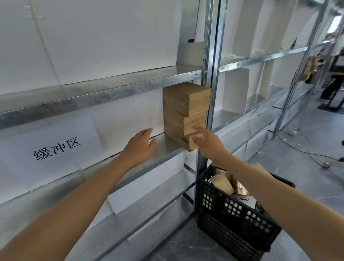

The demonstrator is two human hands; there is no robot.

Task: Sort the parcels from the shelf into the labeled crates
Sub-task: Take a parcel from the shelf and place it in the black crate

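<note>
Three brown cardboard parcels are stacked at the right end of a metal shelf (164, 148): a top parcel (185, 97), a middle parcel (178, 122) and a small bottom parcel (189, 142). My right hand (206, 141) reaches the stack, its fingers touching the middle parcel and its thumb against the bottom one. Left of the stack, my left hand (140, 147) hovers over the shelf with relaxed fingers, holding nothing. A black plastic crate (229, 222) on the floor below my right arm holds several brown parcels.
A white paper sign (50, 146) with black characters hangs at the shelf's back left. A steel upright (210, 70) stands just right of the stack. More shelving with white dividers runs to the right. Cables and chair wheels lie on the grey floor; a person stands far right.
</note>
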